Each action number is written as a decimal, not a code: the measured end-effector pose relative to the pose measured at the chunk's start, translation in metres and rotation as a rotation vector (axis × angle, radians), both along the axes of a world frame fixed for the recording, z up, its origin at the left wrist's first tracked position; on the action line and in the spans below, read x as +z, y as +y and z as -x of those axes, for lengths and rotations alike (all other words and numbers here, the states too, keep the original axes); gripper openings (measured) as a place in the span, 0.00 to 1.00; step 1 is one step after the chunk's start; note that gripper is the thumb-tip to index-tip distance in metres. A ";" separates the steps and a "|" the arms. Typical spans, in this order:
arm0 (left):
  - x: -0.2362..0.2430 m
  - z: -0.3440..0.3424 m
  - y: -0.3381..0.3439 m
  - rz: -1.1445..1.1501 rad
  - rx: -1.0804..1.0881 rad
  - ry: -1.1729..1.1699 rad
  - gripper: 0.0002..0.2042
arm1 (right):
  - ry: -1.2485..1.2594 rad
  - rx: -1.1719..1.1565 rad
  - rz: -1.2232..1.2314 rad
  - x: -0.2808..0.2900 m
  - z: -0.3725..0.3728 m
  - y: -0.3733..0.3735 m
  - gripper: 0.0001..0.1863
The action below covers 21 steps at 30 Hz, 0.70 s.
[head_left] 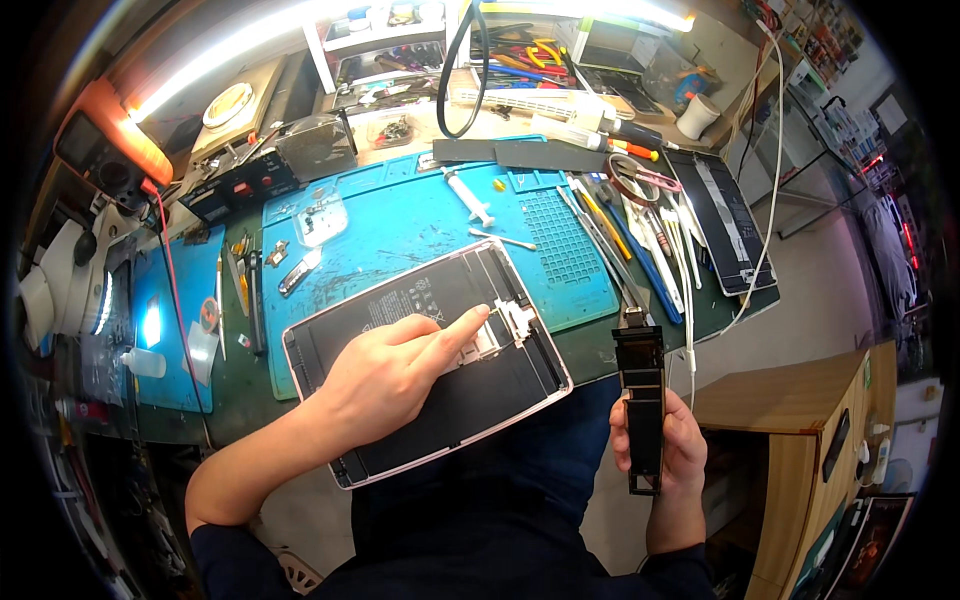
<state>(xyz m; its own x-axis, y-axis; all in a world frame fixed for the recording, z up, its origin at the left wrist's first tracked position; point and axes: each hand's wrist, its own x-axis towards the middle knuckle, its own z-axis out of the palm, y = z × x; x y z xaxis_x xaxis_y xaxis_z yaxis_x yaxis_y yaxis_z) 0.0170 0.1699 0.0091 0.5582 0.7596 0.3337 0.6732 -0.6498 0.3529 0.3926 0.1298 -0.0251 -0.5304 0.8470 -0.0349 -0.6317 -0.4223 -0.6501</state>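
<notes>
An opened tablet (400, 300) with a pale pink rim lies tilted across the bench's front edge, its black batteries and inner parts bare. My left hand (385, 370) is over it, the index finger stretched out to the silvery parts and white connector piece (515, 320) near its right end. That hand's other fingers are bent, and nothing shows in them. Off the bench's front edge, my right hand (672, 450) grips a long black framed part (641, 410) upright. A narrow metallic piece sticks up from its top; its exact kind cannot be told.
Behind the tablet lie a blue work mat (390, 225), a syringe (467, 197) and a cotton swab (503, 238). Tweezers and pens (630, 235) crowd the right, beside another opened device (722, 225). An orange multimeter (112, 150) stands left; a wooden cabinet (790, 420) is at right.
</notes>
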 end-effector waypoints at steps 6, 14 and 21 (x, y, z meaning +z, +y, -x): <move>-0.002 -0.004 0.004 -0.009 0.063 -0.073 0.31 | -0.078 -0.068 0.047 -0.001 0.000 -0.006 0.31; 0.004 -0.001 0.011 -0.035 -0.024 -0.047 0.34 | -0.030 -0.049 0.034 -0.002 -0.001 -0.006 0.26; 0.013 -0.007 0.017 0.029 0.044 -0.036 0.30 | -0.110 -0.092 0.073 -0.003 0.001 -0.011 0.32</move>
<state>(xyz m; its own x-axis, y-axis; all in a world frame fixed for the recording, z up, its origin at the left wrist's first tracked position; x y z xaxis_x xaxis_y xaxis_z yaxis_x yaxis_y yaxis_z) 0.0242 0.1867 0.0219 0.5117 0.7931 0.3303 0.6877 -0.6086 0.3958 0.3913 0.1189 -0.0278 -0.4399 0.8851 -0.1519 -0.5967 -0.4145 -0.6872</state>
